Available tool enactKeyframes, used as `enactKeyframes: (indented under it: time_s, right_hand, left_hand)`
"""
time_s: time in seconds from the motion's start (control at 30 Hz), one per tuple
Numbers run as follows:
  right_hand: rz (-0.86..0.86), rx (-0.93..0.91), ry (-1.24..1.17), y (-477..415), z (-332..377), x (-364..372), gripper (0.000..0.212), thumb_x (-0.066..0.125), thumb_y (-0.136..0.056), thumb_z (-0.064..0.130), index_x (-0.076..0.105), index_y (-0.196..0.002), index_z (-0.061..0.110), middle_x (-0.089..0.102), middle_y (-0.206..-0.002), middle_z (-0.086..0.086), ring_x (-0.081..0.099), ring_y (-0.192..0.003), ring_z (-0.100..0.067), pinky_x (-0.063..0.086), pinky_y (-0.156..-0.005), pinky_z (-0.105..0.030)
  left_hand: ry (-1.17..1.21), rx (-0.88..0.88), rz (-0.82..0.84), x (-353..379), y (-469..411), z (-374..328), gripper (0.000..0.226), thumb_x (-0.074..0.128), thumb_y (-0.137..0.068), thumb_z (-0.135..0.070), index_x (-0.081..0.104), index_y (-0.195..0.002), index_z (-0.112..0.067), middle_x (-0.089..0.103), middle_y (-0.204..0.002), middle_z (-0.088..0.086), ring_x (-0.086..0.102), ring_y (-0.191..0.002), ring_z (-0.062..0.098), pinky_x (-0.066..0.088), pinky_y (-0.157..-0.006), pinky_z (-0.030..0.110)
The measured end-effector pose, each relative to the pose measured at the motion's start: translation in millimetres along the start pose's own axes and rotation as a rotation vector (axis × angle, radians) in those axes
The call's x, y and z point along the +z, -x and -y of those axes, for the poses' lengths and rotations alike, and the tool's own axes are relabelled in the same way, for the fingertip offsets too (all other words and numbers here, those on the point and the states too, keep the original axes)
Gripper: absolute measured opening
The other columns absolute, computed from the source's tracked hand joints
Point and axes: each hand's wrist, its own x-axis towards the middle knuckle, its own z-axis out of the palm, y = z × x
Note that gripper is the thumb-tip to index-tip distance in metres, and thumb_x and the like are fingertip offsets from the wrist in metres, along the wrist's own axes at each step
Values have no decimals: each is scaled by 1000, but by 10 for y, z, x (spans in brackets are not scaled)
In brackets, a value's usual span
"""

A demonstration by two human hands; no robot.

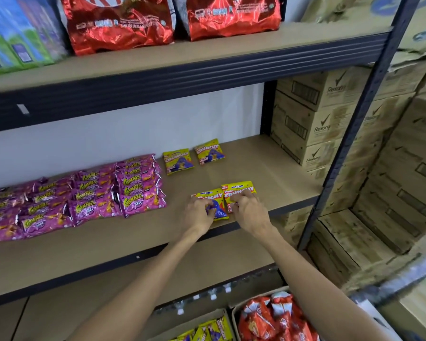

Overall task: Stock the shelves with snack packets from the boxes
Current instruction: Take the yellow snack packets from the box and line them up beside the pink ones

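Two yellow Crunchy snack packets lie side by side near the front edge of the middle shelf (268,168). My left hand (200,215) pinches the left packet (213,196) with curled fingers. My right hand (249,210) pinches the right packet (239,189) the same way. Two more yellow Crunchy packets (178,161) (209,151) lie flat further back on the shelf. Below, an open box (207,329) holds more yellow packets, and a second open box (273,318) holds red-orange packets.
Rows of pink Corntoz packets (89,193) fill the shelf's left part. Red foil bags (118,23) and blue-green cartons (15,40) stand on the upper shelf. Stacked Rexona cartons (315,114) rise to the right behind the dark upright post (354,134).
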Motion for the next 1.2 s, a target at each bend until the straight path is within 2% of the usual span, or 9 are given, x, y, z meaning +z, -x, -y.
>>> enactKeyframes:
  time_s: [0.17, 0.3, 0.47, 0.6, 0.87, 1.0, 1.2]
  right_hand:
    - [-24, 19, 2, -166, -278, -40, 32, 52, -102, 32, 61, -132, 25, 50, -144, -1, 51, -129, -24, 49, -102, -41]
    - [-74, 21, -67, -446, -651, -69, 26, 57, -98, 27, 68, -122, 24, 56, -136, -2, 58, -120, -27, 51, -96, -41]
    - [-58, 46, -138, -808, -1009, -147, 29, 57, -98, 29, 66, -125, 26, 53, -139, 1, 55, -122, -24, 48, -101, -41]
    - [-69, 44, -157, -1074, -1261, -169, 29, 56, -99, 30, 65, -127, 25, 51, -139, 1, 52, -124, -23, 46, -103, -41]
    - [-132, 44, -151, -1679, -1533, -193, 30, 56, -100, 25, 67, -127, 20, 53, -142, -4, 51, -127, -29, 42, -105, -40]
    - [-151, 29, -182, -2005, -1642, -160, 28, 58, -99, 23, 68, -125, 18, 56, -140, -8, 53, -128, -29, 43, -107, -40]
    - [-100, 30, -147, -2394, -1731, -97, 32, 51, -103, 25, 61, -132, 18, 49, -148, -4, 44, -137, -21, 30, -116, -40]
  left_hand:
    - [11, 19, -37, 172, -151, -193, 32, 60, -98, -31, 64, -129, -23, 60, -130, 3, 58, -114, 19, 43, -82, 22]
    - [21, 54, 7, 278, -387, -429, 34, 57, -100, -34, 63, -132, -25, 63, -130, 1, 62, -110, 17, 53, -87, 29]
    - [25, 72, 37, 442, -835, -768, 31, 57, -100, -26, 64, -130, -20, 62, -129, 3, 61, -110, 16, 40, -79, 17]
    - [45, 114, 33, 630, -1148, -927, 31, 57, -100, -24, 65, -129, -15, 64, -126, 5, 63, -108, 17, 40, -80, 16]
    - [33, 188, -49, 900, -1709, -1117, 23, 59, -98, -24, 73, -113, -14, 71, -111, 7, 65, -96, 22, 47, -76, 26]
    - [18, 165, -45, 994, -2006, -1189, 24, 57, -98, -31, 72, -115, -20, 69, -115, 5, 65, -99, 21, 53, -85, 32]
    - [-45, 162, -61, 989, -2389, -1243, 26, 52, -102, -28, 71, -115, -16, 68, -113, 9, 60, -108, 25, 51, -87, 36]
